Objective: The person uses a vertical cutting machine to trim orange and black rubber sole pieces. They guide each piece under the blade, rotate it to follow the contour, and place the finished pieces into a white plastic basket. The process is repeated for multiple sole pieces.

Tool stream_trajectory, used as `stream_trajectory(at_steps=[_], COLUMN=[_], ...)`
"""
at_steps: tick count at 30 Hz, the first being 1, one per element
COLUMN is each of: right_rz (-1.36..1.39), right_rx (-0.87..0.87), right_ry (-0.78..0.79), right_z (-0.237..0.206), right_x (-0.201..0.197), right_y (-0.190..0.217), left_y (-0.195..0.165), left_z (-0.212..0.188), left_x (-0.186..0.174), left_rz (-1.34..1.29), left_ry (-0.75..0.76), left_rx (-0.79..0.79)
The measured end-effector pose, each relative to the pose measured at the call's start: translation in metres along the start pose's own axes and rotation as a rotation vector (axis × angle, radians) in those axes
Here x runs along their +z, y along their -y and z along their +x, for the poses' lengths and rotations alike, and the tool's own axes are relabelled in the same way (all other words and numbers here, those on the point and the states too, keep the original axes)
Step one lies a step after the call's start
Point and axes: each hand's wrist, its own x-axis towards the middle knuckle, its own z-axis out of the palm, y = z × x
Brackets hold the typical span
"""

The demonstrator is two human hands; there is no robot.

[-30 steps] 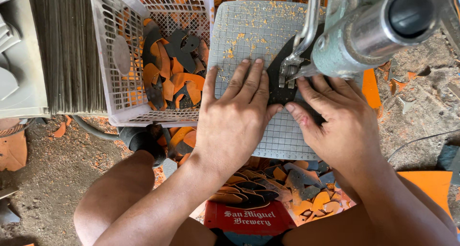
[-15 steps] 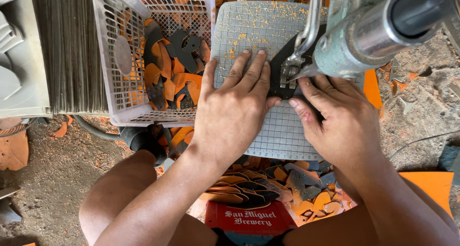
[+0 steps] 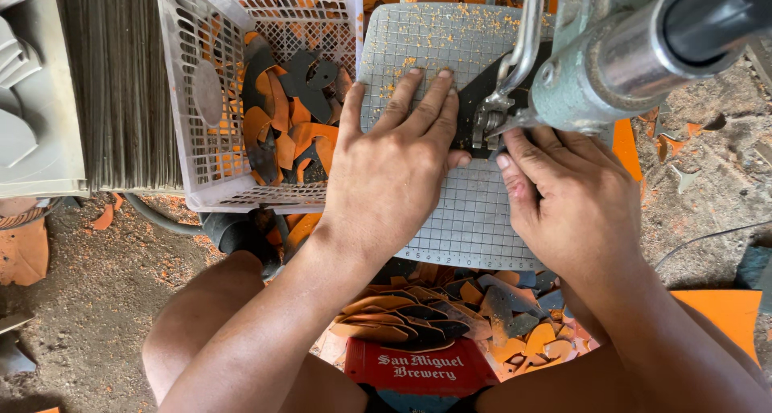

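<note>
Your left hand (image 3: 394, 168) lay spread flat, right hand (image 3: 567, 192) fingers pressed together, on dark sheet (image 3: 474, 111) over gridded mat (image 3: 450, 212); dirt floor (image 3: 80, 300) littered with orange scraps.

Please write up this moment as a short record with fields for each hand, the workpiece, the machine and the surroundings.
Left hand: left hand flat, fingers spread, pressing the dark sheet piece onto the gridded mat
Right hand: right hand fingertips at the piece's edge, under the machine head
Machine: grey metal machine head over the piece
Left of mat: white plastic basket holding orange and dark cut shapes
Below mat: pile of offcuts on a red crate
</note>
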Motion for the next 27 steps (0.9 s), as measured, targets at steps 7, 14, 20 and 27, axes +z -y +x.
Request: stream_trajectory(at_steps=[7, 14, 20, 27], right_rz=[-0.050, -0.087, -0.118, -0.154], right_rx=[0.007, 0.009, 0.022, 0.026], right_ry=[-0.027, -0.018, -0.033, -0.026], right_z=[0.000, -0.001, -0.001, 0.000], right_x=[0.004, 0.005, 0.007, 0.007], right_y=[0.000, -0.001, 0.001, 0.003], left_y=[0.005, 0.009, 0.013, 0.014], left_z=[0.007, 0.013, 0.018, 0.018], left_x=[0.003, 0.006, 0.005, 0.008], left_rz=[0.001, -0.002, -0.005, 0.013], left_ry=[0.014, 0.017, 0.019, 0.017], left_rx=[0.007, 0.010, 0.010, 0.010])
